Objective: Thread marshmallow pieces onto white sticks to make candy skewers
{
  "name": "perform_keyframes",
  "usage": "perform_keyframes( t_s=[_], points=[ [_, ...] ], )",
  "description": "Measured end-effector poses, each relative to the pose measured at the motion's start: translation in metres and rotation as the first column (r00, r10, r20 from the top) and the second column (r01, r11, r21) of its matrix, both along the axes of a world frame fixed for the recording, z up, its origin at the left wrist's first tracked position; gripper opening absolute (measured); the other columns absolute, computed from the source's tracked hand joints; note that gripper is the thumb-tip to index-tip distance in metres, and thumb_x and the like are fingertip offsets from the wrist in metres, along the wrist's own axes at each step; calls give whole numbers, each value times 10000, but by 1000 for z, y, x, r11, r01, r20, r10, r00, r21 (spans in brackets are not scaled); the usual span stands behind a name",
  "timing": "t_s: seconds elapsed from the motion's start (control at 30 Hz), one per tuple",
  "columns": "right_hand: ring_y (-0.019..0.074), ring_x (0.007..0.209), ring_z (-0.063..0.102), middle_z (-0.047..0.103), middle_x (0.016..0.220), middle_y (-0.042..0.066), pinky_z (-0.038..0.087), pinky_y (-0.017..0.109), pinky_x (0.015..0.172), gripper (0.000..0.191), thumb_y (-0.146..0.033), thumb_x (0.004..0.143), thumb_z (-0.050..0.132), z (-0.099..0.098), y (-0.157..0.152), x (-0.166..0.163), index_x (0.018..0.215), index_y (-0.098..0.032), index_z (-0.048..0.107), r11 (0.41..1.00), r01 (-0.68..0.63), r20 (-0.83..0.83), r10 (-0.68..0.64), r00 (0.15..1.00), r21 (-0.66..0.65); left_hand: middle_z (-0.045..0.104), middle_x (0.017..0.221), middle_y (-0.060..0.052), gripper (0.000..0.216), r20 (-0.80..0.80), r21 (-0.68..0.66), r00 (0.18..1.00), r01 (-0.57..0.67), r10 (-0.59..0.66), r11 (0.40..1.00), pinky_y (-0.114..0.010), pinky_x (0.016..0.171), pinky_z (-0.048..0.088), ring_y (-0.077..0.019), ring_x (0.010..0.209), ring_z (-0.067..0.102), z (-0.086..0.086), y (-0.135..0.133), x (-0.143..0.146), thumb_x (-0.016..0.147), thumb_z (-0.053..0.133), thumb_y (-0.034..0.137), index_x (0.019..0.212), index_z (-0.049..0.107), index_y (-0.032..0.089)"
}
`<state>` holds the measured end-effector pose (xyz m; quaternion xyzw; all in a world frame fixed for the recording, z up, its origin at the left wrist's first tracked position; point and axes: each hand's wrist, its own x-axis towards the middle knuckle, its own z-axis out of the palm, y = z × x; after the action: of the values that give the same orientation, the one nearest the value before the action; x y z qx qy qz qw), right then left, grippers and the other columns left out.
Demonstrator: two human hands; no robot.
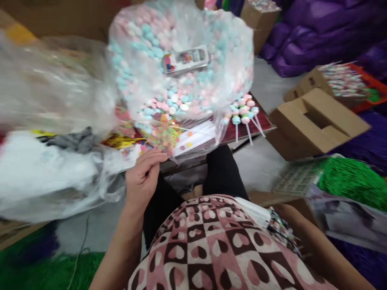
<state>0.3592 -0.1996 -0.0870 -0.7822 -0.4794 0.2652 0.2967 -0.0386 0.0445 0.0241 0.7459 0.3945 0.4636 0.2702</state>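
Observation:
My left hand point(142, 175) rests at the table's front edge, its fingers stretched out beside a heap of small coloured gummy candies point(160, 135). No object shows in its grasp. My right hand point(284, 211) hangs low at my right side, its fingers hidden, near a white object point(255, 211) and a cluster of small multicoloured items point(284, 229). A large clear bag of pink, blue and white marshmallows point(181, 98) stands open on the table, a small printed package point(186, 60) on top. White sticks point(198, 135) lie before it. Several marshmallow skewers point(243, 110) lie at the right corner.
An open cardboard box point(317, 121) stands right of the table, with a filled box point(341, 82) behind it. Purple bags point(326, 36) and green shredded material point(353, 181) are farther right. White plastic bags point(45, 173) crowd the left.

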Motion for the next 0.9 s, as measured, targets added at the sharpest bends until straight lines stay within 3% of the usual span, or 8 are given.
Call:
perform_keyframes(
  t_s=[0.07,0.13,0.23,0.3,0.43,0.63,0.8,0.9],
  points=[
    [267,354,569,613,448,107,381,366,360,245,-425,624,689,-6,20,11,455,-287,578,998,-35,0,35,999,-46,744,1003,-5,220,-56,-26,990,-128,126,991,-387,1013,476,-170,1027,671,0,5,-12,905,521,177,977,717,244],
    [320,480,646,693,586,145,475,440,469,133,-425,618,661,-3,50,19,555,-309,649,988,33,82,-21,996,-148,740,1020,-11,227,-135,-26,959,-255,249,967,-357,979,481,-162,1012,667,-2,11,-23,914,508,208,1013,709,238],
    [369,821,713,760,856,142,518,549,774,216,-492,689,593,24,102,12,777,-331,707,993,24,94,-13,995,-114,735,993,-26,216,-245,28,908,-342,339,939,-339,937,484,-168,979,661,-10,17,-35,902,520,218,1009,707,218],
    [351,931,705,762,945,131,498,534,891,264,-502,755,609,51,132,-9,897,-308,720,998,-60,2,60,998,-28,733,971,-43,204,-338,85,876,-335,343,938,-344,918,482,-183,958,657,-17,18,-38,889,533,204,982,715,200],
    [291,837,726,765,912,91,550,476,846,348,-550,825,596,92,178,-69,960,-257,727,963,-233,-109,248,963,138,719,993,-76,217,-522,143,796,-271,305,952,-381,925,460,-221,990,636,-33,16,-33,894,528,208,991,722,191],
    [196,725,727,768,857,59,588,330,710,255,-407,861,585,112,217,-141,933,-205,724,875,-426,-216,473,854,230,693,1047,-92,246,-648,137,713,-238,269,961,-424,929,438,-254,1026,601,-44,27,-22,909,502,239,1025,718,217],
    [165,715,711,764,815,28,571,283,686,203,-271,873,546,122,223,-165,922,-213,734,784,-554,-137,604,785,279,693,1044,-87,255,-612,170,730,-254,304,952,-441,928,426,-269,1031,592,-47,46,-18,905,501,246,1023,727,222],
    [160,713,710,762,832,33,569,281,685,211,-294,887,540,120,220,-161,926,-204,726,811,-519,-171,571,803,270,699,1023,-80,249,-582,174,752,-257,310,951,-445,923,422,-264,1013,599,-49,49,-19,912,496,261,990,730,230]
  ],
)
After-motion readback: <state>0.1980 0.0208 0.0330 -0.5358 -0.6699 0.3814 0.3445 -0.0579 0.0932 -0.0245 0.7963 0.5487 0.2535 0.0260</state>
